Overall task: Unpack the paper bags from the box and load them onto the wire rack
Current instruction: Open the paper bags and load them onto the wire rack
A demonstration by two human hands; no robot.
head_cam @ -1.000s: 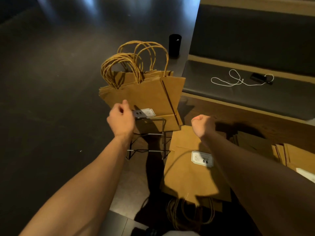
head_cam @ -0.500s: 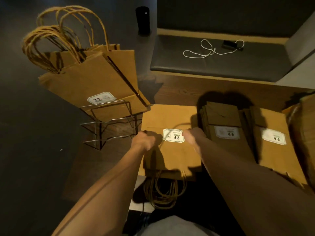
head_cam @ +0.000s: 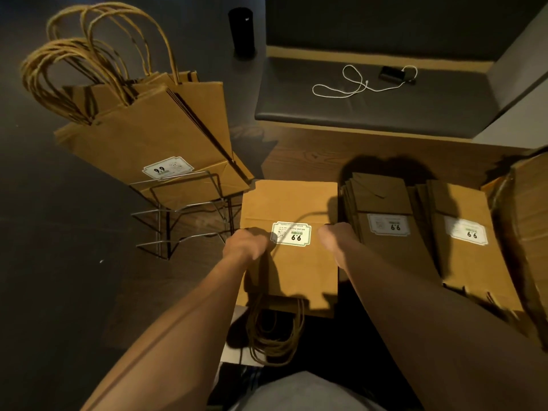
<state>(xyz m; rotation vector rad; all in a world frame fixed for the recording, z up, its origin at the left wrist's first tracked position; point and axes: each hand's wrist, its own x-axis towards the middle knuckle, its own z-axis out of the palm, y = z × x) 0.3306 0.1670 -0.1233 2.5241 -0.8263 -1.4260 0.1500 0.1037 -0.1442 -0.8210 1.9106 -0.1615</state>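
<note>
- On the wooden floor [head_cam: 311,161] before us lies a flat stack of paper bags [head_cam: 292,203], label up, twisted handles [head_cam: 275,330] trailing toward our body.
- Our left hand [head_cam: 246,244] is curled over the stack's left edge, beside the white label [head_cam: 291,238] printed 9.9; we seem to be gripping the bags there, though the fingertips are hidden.
- Our right hand [head_cam: 333,237] is curled at the stack's right edge; shadow hides the fingers, so we cannot tell whether it grips the bags or only rests against them.
- Up and to the left stands the wire rack [head_cam: 181,215], already carrying a bundle of loaded bags [head_cam: 154,134] that lean away from us, their handles [head_cam: 89,60] arching upward and one label facing us.
- Just right of our stack lie two more flat piles, a middle pile [head_cam: 382,203] and a right pile [head_cam: 462,209], each with a 9.9 label, edges overlapping.
- At the far right edge we see part of the cardboard box [head_cam: 527,218], close beside the right pile.
- Beyond the floor runs a dark cushioned bench [head_cam: 385,108], with a white cable [head_cam: 355,84] looped on it and touching a small black device [head_cam: 393,74].
- Left of the bench stands a black cylinder [head_cam: 241,31], upright on the dark floor.
</note>
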